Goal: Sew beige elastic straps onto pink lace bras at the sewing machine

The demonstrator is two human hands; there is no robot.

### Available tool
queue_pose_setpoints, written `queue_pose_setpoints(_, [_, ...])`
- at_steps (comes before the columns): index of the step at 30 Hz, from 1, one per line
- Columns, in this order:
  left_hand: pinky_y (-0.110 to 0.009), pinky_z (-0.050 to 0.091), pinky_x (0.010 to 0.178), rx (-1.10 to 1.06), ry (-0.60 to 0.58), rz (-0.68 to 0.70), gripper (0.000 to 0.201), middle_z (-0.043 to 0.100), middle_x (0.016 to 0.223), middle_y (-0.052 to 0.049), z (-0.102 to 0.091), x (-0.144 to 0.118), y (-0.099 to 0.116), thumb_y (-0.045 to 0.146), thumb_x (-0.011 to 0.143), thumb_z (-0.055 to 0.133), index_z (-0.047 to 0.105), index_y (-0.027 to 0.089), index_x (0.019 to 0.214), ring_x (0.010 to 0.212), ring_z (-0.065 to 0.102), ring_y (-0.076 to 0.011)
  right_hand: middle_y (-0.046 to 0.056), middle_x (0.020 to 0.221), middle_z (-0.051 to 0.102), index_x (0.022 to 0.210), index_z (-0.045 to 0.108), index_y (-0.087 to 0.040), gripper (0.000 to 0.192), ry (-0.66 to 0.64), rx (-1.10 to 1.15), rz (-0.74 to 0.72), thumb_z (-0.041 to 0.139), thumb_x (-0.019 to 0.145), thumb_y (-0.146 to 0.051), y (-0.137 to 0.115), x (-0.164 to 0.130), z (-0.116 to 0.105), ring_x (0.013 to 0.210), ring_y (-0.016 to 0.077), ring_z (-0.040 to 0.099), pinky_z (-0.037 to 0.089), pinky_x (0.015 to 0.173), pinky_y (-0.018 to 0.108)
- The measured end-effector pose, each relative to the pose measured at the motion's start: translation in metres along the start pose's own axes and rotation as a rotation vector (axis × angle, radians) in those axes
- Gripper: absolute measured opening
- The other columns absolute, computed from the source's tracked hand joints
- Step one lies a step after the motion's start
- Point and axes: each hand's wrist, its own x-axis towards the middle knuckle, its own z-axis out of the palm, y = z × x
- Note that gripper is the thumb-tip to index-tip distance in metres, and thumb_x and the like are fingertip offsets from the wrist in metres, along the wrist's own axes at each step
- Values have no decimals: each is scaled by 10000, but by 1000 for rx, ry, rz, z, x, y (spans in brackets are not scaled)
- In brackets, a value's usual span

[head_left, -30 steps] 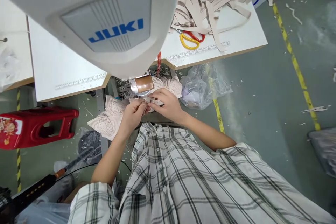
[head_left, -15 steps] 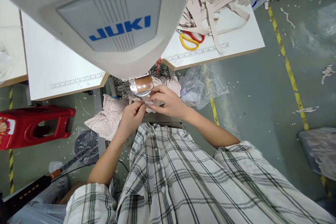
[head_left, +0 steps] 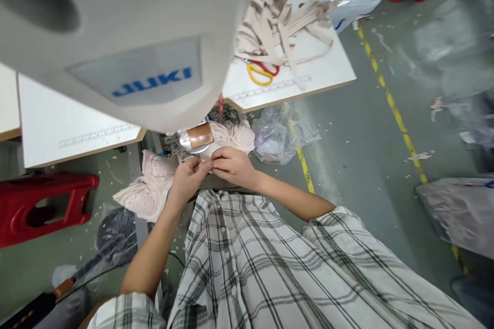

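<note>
Head view — left hand (head_left: 188, 177) and right hand (head_left: 236, 167) pinch lace garment (head_left: 148, 187).

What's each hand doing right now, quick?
Left hand: pinched closed near pale pink lace fabric; anything held is hidden.
Right hand: pinched closed; anything held is hidden.

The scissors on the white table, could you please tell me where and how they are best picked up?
Best by the yellow loop and red loop, I'd judge, with the right hand coming from the near edge of the table: both loops lie exposed towards that side, while the other end disappears at the beige strips.
</note>
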Motion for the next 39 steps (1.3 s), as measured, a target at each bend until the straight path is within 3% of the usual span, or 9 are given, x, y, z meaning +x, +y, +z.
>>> queue_pose_setpoints(3, [-253, 369, 591, -135, 8, -24, 388, 476, 541, 37, -1, 4, -11, 459, 902, 581, 493, 207, 621, 571, 463, -126, 56, 1015, 710, 1010, 748, -235, 266, -38, -70, 140, 518, 993, -368, 48, 22, -32, 942, 171, 663, 535, 809, 292])
queue_pose_setpoints(7, [-241, 356, 545, -223, 187, 7, 353, 445, 542, 44, 2, -1, -15, 388, 901, 583, 476, 211, 615, 538, 416, -115, 190, 1363, 574, 1368, 549, -133, 424, 113, -578, 514, 345, 1022, -271, 126, 83, -104, 1253, 291, 524, 442, 1025, 429])
queue_pose_setpoints(11, [-232, 336, 513, -376, 193, 1, 350, 409, 538, 53, 8, -9, -9, 425, 915, 570, 507, 206, 650, 511, 374, -103, 249, 1275, 604, 1356, 540, -78, 461, -238, -747, 644, 437, 979, -320, 161, 124, -137, 1112, 363, 562, 430, 940, 459])
queue_pose_setpoints(13, [-231, 356, 532, -411, 175, -11, 370, 428, 547, 48, 7, -11, -6, 478, 916, 572, 536, 199, 674, 530, 400, -105, 244, 1248, 612, 1360, 534, -90, 463, -287, -769, 617, 446, 977, -335, 161, 125, -136, 1071, 352, 571, 425, 881, 420])
queue_pose_setpoints(24, [-231, 380, 571, -458, 1, -84, 387, 599, 683, -1, 3, -10, 8, 526, 876, 624, 627, 173, 716, 580, 443, -96, 230, 1070, 645, 1207, 551, -55, 338, -335, -842, 565, 396, 959, -225, 126, 74, -129, 865, 286, 577, 357, 696, 349])
queue_pose_setpoints(29, [-231, 374, 576, -536, -15, -85, 386, 607, 693, -8, -5, -12, 4, 506, 899, 601, 613, 174, 703, 608, 489, -100, 77, 821, 664, 1141, 531, -172, 308, -274, -435, 680, 538, 897, -359, 57, 24, -142, 610, 200, 554, 355, 550, 299])
queue_pose_setpoints(32, [-232, 356, 562, -600, -37, -99, 376, 610, 698, -11, -9, -12, 0, 498, 909, 594, 616, 173, 721, 620, 512, -104, 49, 876, 686, 1187, 535, -228, 366, -349, -186, 614, 603, 859, -377, 2, -11, -142, 590, 176, 579, 411, 516, 295])
queue_pose_setpoints(35, [-232, 347, 552, -634, -41, -118, 337, 607, 700, -7, -9, -11, -2, 476, 907, 602, 633, 173, 761, 621, 519, -106, 79, 1062, 703, 1197, 582, -260, 399, -464, -131, 439, 675, 821, -356, -39, -29, -125, 698, 200, 646, 499, 572, 334])
queue_pose_setpoints(39, [-238, 352, 554, -597, -36, -121, 319, 616, 710, -10, -5, -11, 1, 457, 914, 590, 643, 177, 771, 616, 503, -106, 94, 1194, 690, 1219, 586, -266, 405, -425, -141, 336, 688, 841, -369, -51, -26, -95, 915, 260, 701, 562, 684, 386])
